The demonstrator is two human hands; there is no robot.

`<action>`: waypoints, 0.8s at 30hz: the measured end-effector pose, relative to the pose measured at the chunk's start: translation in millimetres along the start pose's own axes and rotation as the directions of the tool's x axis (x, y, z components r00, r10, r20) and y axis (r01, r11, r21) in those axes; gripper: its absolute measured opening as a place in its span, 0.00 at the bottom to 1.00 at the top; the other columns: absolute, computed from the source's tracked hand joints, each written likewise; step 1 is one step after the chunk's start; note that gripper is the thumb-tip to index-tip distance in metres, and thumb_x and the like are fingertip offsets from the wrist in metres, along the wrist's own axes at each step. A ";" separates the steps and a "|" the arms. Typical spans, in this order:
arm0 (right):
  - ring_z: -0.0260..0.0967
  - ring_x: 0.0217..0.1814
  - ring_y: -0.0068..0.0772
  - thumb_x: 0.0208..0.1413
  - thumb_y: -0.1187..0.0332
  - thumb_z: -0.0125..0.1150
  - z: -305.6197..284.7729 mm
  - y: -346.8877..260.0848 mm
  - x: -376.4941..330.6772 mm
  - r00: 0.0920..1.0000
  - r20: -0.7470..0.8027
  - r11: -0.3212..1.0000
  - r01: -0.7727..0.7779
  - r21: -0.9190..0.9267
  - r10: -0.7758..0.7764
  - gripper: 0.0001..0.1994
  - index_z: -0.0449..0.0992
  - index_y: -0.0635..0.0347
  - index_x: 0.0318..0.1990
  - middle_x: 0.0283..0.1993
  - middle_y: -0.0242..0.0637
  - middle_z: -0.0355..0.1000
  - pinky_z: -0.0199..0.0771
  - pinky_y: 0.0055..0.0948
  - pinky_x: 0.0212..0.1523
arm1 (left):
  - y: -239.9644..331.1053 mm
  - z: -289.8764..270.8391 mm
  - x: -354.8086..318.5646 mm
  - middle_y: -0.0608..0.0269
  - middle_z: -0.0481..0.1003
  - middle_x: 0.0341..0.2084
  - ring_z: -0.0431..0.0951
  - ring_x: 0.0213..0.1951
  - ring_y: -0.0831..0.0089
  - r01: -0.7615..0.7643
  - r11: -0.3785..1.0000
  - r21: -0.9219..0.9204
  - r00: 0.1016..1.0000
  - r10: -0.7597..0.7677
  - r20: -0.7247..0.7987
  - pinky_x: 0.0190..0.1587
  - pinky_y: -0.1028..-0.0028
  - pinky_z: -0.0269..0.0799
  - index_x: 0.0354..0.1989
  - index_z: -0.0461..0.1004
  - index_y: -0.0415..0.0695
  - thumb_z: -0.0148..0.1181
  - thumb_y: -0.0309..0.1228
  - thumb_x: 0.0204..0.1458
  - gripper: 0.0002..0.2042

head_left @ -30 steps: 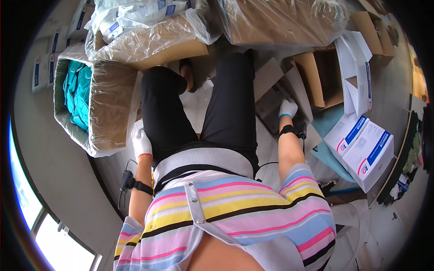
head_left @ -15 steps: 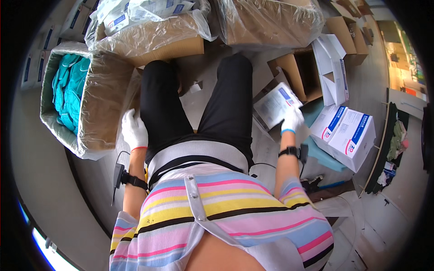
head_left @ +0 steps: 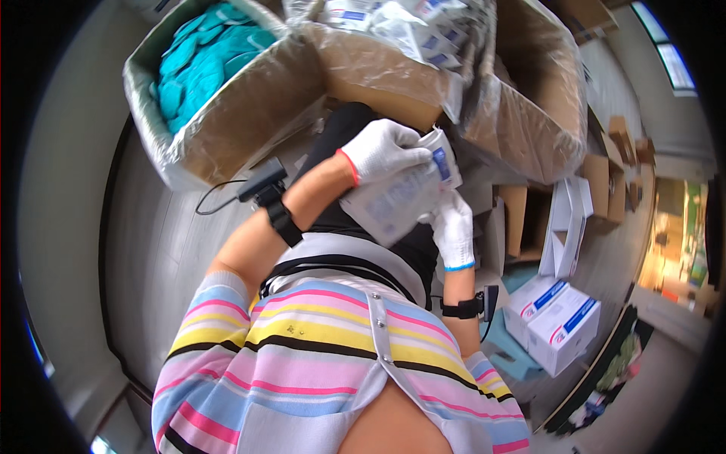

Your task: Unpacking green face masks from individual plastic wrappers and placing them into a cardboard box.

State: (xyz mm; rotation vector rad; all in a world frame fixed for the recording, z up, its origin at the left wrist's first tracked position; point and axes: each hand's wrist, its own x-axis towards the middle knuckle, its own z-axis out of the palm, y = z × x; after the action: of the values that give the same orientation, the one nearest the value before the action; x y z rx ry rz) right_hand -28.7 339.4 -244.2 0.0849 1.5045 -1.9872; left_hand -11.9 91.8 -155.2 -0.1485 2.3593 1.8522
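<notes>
Bag (head_left: 389, 203): moved to the frame's middle
Left hand (head_left: 387, 151): now holds it too
Right hand (head_left: 454, 229): still holds it

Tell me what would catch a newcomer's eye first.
Probably the bright teal pile in the plastic-lined carton at upper left. Next, the white packet near the centre, gripped by the left hand, with the right hand at its edge. Then the striped top across the lower middle.
</notes>
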 end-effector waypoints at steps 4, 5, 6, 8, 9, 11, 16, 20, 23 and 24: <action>0.70 0.59 0.35 0.58 0.58 0.65 38.0 -19.2 13.5 0.966 0.134 0.895 0.255 -0.365 -0.220 0.29 0.65 0.64 0.63 0.57 0.45 0.70 0.72 0.31 0.58 | -27.3 -43.8 -25.8 0.61 0.78 0.22 0.75 0.26 0.78 0.055 0.985 0.161 0.990 -0.075 0.123 0.34 0.73 0.72 0.34 0.81 0.38 0.66 0.34 0.52 0.10; 0.62 0.66 0.39 0.57 0.58 0.66 43.8 -29.0 20.7 0.976 0.159 0.917 0.195 -0.349 -0.147 0.35 0.60 0.65 0.67 0.63 0.48 0.65 0.64 0.35 0.65 | -34.5 -46.0 -29.7 0.60 0.78 0.22 0.75 0.26 0.77 0.052 0.977 0.207 0.983 -0.086 0.162 0.34 0.73 0.72 0.33 0.81 0.38 0.66 0.33 0.51 0.10; 0.65 0.63 0.37 0.57 0.58 0.66 56.2 -35.7 24.7 0.970 0.205 0.906 0.202 -0.373 -0.132 0.34 0.60 0.65 0.66 0.60 0.49 0.67 0.66 0.34 0.63 | -41.2 -44.8 -32.1 0.59 0.79 0.22 0.76 0.27 0.76 0.039 0.967 0.253 0.974 -0.094 0.208 0.35 0.73 0.72 0.33 0.81 0.38 0.66 0.33 0.51 0.10; 0.68 0.59 0.33 0.57 0.59 0.66 77.5 -46.4 31.8 0.910 0.414 0.822 0.229 -0.521 0.010 0.32 0.63 0.66 0.64 0.57 0.46 0.71 0.67 0.30 0.60 | -54.0 -36.9 -38.3 0.59 0.79 0.23 0.77 0.28 0.75 0.018 0.979 0.203 0.973 -0.064 0.223 0.36 0.74 0.73 0.33 0.81 0.39 0.66 0.33 0.50 0.09; 0.71 0.50 0.27 0.58 0.63 0.65 86.2 -45.8 39.4 0.884 0.466 0.825 0.238 -0.512 0.035 0.23 0.71 0.67 0.56 0.48 0.41 0.75 0.70 0.25 0.53 | -53.3 -36.7 -35.6 0.58 0.79 0.24 0.78 0.28 0.73 -0.026 0.986 0.163 0.973 -0.013 0.232 0.36 0.74 0.73 0.33 0.81 0.39 0.67 0.32 0.49 0.09; 0.71 0.38 0.21 0.58 0.67 0.63 95.0 -40.5 39.3 0.932 0.362 0.735 0.261 -0.626 -0.023 0.10 0.79 0.66 0.41 0.35 0.34 0.77 0.71 0.24 0.41 | -55.9 -30.5 -36.1 0.59 0.80 0.25 0.79 0.30 0.73 0.007 0.987 0.162 0.991 -0.028 0.132 0.37 0.74 0.73 0.32 0.81 0.39 0.67 0.32 0.49 0.08; 0.72 0.29 0.29 0.59 0.70 0.58 105.3 -27.6 52.0 0.893 0.311 0.493 0.441 -0.750 -0.327 0.08 0.79 0.66 0.36 0.28 0.40 0.76 0.73 0.27 0.35 | -65.9 -33.7 -27.3 0.57 0.78 0.28 0.79 0.32 0.62 -0.108 0.960 0.258 0.962 0.167 -0.215 0.38 0.69 0.74 0.29 0.80 0.41 0.68 0.33 0.46 0.08; 0.75 0.30 0.39 0.55 0.76 0.52 115.5 -35.5 62.2 0.760 0.451 0.402 0.638 -0.657 -0.469 0.07 0.78 0.65 0.33 0.29 0.45 0.76 0.74 0.31 0.35 | -72.1 -36.6 -16.1 0.56 0.74 0.22 0.76 0.27 0.59 -0.221 0.942 0.253 0.936 0.278 -0.217 0.32 0.67 0.72 0.27 0.79 0.43 0.69 0.34 0.47 0.09; 0.74 0.31 0.47 0.52 0.77 0.50 121.9 -31.7 67.3 0.672 0.509 0.203 0.689 -0.696 -0.538 0.08 0.77 0.59 0.29 0.29 0.44 0.75 0.75 0.36 0.34 | -80.5 -33.2 -15.5 0.55 0.74 0.22 0.74 0.24 0.61 -0.330 0.900 0.285 0.883 0.401 -0.245 0.29 0.66 0.70 0.25 0.78 0.41 0.71 0.36 0.46 0.12; 0.74 0.32 0.47 0.51 0.77 0.50 121.1 -27.6 67.0 0.690 0.500 0.172 0.660 -0.731 -0.524 0.08 0.77 0.58 0.29 0.30 0.43 0.75 0.75 0.36 0.35 | -83.0 -29.9 -16.8 0.55 0.74 0.22 0.74 0.24 0.62 -0.308 0.921 0.240 0.897 0.365 -0.250 0.30 0.67 0.71 0.25 0.78 0.41 0.71 0.36 0.47 0.11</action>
State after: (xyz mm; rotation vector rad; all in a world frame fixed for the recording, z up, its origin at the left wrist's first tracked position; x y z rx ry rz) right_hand -58.1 206.5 -206.9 -1.2878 2.5544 -1.2790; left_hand 16.7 42.9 -224.8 0.0172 2.9182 1.8252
